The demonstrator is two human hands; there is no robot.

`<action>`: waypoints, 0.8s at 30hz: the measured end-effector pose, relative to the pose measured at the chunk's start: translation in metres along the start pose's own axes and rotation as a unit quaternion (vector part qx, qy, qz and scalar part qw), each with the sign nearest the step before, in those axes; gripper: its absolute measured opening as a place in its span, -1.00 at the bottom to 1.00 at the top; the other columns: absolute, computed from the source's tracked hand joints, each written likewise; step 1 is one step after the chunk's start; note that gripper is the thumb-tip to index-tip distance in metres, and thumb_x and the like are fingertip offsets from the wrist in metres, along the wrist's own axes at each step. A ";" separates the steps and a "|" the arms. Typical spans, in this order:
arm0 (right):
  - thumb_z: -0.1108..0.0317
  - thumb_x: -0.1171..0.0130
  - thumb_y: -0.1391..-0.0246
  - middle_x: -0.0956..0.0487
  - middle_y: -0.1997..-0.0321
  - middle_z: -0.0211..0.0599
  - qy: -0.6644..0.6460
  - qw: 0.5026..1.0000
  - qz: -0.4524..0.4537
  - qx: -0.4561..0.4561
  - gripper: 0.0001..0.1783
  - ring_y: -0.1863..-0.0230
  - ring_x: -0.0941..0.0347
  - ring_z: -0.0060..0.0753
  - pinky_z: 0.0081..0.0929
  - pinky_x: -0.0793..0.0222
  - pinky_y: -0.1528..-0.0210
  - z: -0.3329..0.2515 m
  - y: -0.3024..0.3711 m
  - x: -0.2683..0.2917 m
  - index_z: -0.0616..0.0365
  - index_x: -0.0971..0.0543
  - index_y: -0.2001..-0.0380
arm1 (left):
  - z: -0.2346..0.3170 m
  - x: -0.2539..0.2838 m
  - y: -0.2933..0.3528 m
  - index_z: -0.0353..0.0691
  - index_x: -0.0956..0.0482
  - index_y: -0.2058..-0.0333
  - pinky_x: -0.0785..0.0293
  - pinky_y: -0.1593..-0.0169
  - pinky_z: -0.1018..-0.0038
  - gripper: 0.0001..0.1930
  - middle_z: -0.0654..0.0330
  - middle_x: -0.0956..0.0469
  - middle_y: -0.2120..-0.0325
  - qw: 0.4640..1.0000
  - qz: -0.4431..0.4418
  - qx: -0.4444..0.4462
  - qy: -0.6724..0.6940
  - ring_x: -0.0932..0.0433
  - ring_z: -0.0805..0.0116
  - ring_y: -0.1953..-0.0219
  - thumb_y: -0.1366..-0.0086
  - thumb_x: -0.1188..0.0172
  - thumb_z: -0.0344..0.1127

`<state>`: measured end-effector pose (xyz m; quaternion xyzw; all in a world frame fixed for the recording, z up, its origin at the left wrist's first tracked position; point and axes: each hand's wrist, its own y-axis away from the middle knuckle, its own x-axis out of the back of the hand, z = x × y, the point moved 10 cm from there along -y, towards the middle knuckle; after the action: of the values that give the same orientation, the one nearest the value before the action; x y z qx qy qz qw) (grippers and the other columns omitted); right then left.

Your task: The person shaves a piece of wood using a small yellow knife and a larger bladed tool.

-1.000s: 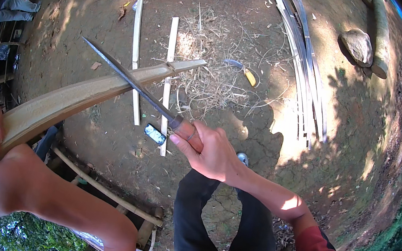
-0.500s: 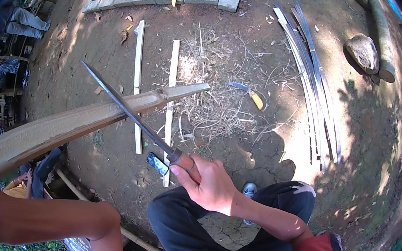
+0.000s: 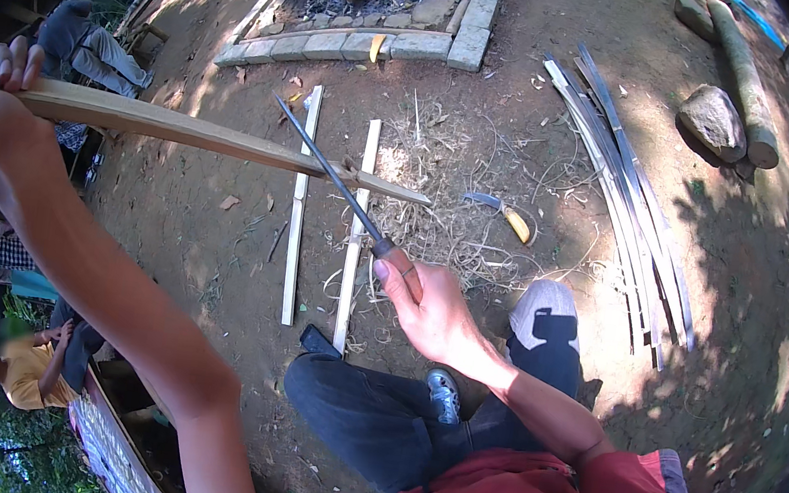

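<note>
At the far left, my left hand (image 3: 5, 66) is wrapped round the thick end of a long, pale, carved piece of wood (image 3: 173, 126). Its narrow tip points right, above the ground. My right hand (image 3: 435, 316) grips the brown wooden handle of a long knife (image 3: 338, 183), whose slim dark blade slants up and left. In this view the blade crosses the wood near a notch; whether they touch I cannot tell. Beyond my right hand, a small curved knife (image 3: 512, 224) with a yellow handle lies on shavings (image 3: 436, 227).
Two pale strips (image 3: 296, 235) lie on the dirt, with a dark phone (image 3: 319, 340) by my knee. To the right are long dark and pale slats (image 3: 617, 195), a rock (image 3: 713, 121) and a log (image 3: 745, 78). A block-edged fire pit (image 3: 325, 46) is ahead. Two people sit at left.
The wood has swung from a slant to nearly level, its thick end raised by my left hand, which has come into view. My right hand and the knife have moved up and right in the picture.
</note>
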<state>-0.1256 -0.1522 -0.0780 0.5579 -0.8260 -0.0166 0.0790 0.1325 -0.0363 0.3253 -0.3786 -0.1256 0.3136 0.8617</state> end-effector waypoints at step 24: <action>0.17 -0.05 -0.24 -0.29 0.87 -0.28 -0.009 0.999 0.045 0.005 -0.67 0.82 -0.27 -0.46 -0.30 -0.13 0.68 0.066 0.024 0.037 0.24 -0.54 0.42 | 0.035 -0.061 0.011 -0.15 -0.17 0.69 -0.15 0.54 0.50 -0.86 0.16 -0.16 0.71 1.000 0.013 -0.007 -0.027 -0.12 0.37 0.63 0.04 0.14 -0.31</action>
<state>-0.1711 -0.1813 -0.1361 0.5200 -0.8512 -0.0144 0.0693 0.0649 -0.0495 0.3426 -0.3773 -0.1466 0.3338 0.8513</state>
